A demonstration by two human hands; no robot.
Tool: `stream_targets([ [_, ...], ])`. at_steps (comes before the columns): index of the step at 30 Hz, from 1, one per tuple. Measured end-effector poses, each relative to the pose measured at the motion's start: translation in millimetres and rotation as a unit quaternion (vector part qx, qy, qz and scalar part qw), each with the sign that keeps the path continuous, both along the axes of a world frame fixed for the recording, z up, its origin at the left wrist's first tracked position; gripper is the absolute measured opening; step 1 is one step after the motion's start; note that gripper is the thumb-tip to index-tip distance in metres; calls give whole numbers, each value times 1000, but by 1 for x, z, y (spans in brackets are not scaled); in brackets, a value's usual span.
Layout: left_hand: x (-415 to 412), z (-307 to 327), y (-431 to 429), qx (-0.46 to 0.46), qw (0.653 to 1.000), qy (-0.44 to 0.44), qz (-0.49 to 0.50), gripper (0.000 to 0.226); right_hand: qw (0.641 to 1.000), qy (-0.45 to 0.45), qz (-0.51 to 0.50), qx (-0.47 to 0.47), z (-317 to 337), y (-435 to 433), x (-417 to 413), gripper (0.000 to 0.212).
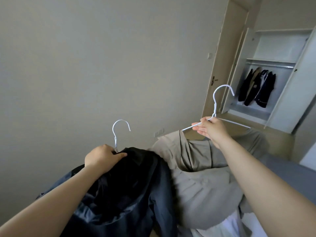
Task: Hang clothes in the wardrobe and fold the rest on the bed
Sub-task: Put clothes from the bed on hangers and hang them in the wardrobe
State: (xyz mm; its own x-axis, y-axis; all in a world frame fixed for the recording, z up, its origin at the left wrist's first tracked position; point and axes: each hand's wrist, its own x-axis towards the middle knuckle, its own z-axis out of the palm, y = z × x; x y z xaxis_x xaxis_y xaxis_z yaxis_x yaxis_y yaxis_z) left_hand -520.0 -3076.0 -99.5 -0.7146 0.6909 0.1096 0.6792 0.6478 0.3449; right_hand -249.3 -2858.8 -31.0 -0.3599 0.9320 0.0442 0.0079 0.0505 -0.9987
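Our left hand (104, 156) gripping the collar of the dark jacket (130, 194) right at its white hanger (116, 141), our right hand (207, 129) pinching a second white hanger (215, 106) with a beige garment (195, 158) draped off it, both up over the bed (290, 173), open wardrobe (277, 47) off to the right, dark clothes (258, 88) on its rail

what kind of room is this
Probably a bedroom: a bed with grey bedding lies in front, an open wardrobe has dark clothes hanging on its rail, and a door stands beside it.
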Motion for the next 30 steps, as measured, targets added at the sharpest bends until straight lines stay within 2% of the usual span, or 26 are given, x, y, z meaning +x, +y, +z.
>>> stream_targets([
  [11,-105,12,50,-5,991,37,127,54,994,24,104,20,15,82,-148,20],
  [15,-144,15,61,9,987,33,158,55,993,47,96,46,34,111,-194,20],
  [23,-204,-7,79,13,990,21,139,57,998,-5,57,32,23,142,-264,13],
  [30,-311,-3,84,43,995,16,94,57,997,-62,16,46,3,153,-337,25],
])
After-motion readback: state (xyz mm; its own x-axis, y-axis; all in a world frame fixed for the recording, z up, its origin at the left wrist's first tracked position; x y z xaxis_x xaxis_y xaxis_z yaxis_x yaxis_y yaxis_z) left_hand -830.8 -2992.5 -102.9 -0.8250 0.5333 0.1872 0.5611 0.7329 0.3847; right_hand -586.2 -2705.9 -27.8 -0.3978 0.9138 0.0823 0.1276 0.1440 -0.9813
